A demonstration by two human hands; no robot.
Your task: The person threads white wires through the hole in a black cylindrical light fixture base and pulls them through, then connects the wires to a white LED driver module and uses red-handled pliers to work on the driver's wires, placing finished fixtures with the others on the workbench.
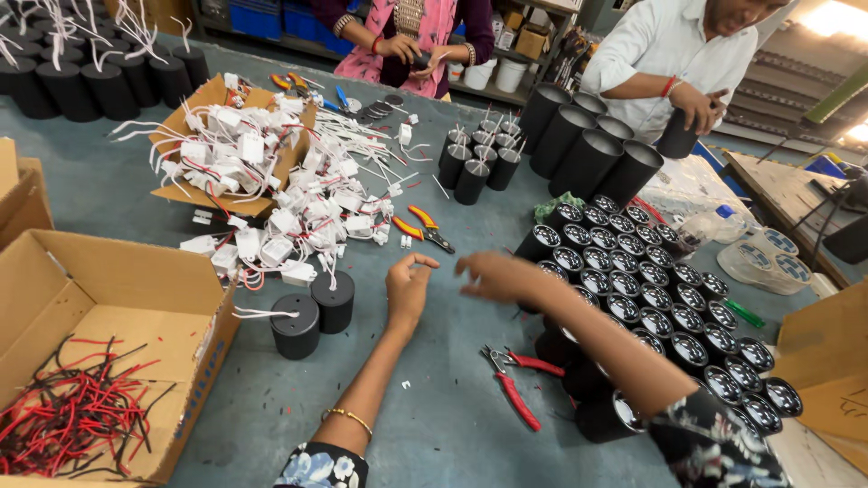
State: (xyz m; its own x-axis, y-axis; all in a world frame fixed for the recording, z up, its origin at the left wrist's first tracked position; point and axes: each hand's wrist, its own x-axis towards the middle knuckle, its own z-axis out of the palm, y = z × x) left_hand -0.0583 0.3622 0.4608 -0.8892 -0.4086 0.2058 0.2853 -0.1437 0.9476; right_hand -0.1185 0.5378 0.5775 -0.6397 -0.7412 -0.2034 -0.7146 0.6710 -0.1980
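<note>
Cardboard box (108, 307) at the far left of the blue-grey worktop (425, 425) holds a tangle of red and black wire offcuts (68, 420). Just right of it stand two short black cylinders (315, 316), the nearer one with a white wire lying over its top. Behind them a heap of small white driver units (298, 212) with red and white leads spills from a torn cardboard tray (226, 95), and orange-handled cutters (423, 228) lie at the heap's right edge.

The person's left hand (409, 287) hovers above the worktop just right of the two cylinders, palm up, fingers loosely curled, its grip apart and holding nothing; a thin bangle sits on that forearm. The right hand (495, 274) hangs close beside it, fingers spread and reaching leftward, grip likewise apart and empty. The two hands are near each other but not touching. Below the right forearm lie red-handled pliers (517, 384).

Further right, a dense block of black lamp housings (669, 312) with shiny reflectors stands in rows, the right arm crossing over its near corner. Behind it are tall black tubes (588, 149) leaning together and a cluster of smaller black cups (477, 158). Across the worktop, one co-worker in white holds a black cylinder, and another in pink has both hands together at chest height.
</note>
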